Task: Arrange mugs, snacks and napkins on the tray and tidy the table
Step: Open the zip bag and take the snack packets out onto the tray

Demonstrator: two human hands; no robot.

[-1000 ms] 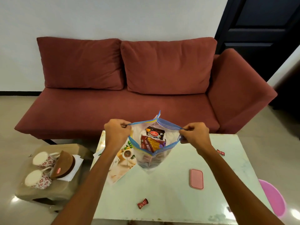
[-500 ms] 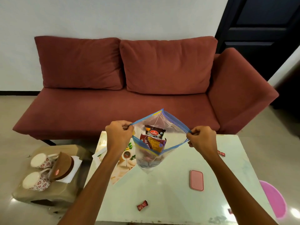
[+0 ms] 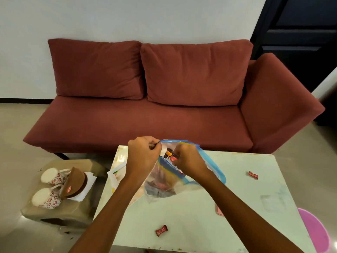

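A clear zip bag (image 3: 209, 161) with a blue rim hangs over the pale green table (image 3: 255, 179). My left hand (image 3: 142, 156) pinches its left rim. My right hand (image 3: 187, 161) reaches into the bag's mouth, fingers closed around a snack packet (image 3: 170, 155) inside. Two red-wrapped candies lie on the table, one (image 3: 161, 230) near the front, one (image 3: 253, 175) at the right. Two white mugs with red flowers (image 3: 52, 176) (image 3: 45, 198) lie on a low stool (image 3: 54, 214) to the left, beside a brown container (image 3: 76, 183) on white napkins (image 3: 87, 187).
A red sofa (image 3: 164, 115) stands behind the table. A printed tray or mat (image 3: 116, 175) lies partly hidden under my left arm at the table's left edge. A pink flat object (image 3: 219, 210) shows beside my right arm. A pink stool (image 3: 313, 230) stands at the right.
My right hand let go of the bag's right rim and moved left into the bag's mouth. The bag dropped lower and slackened toward the table.
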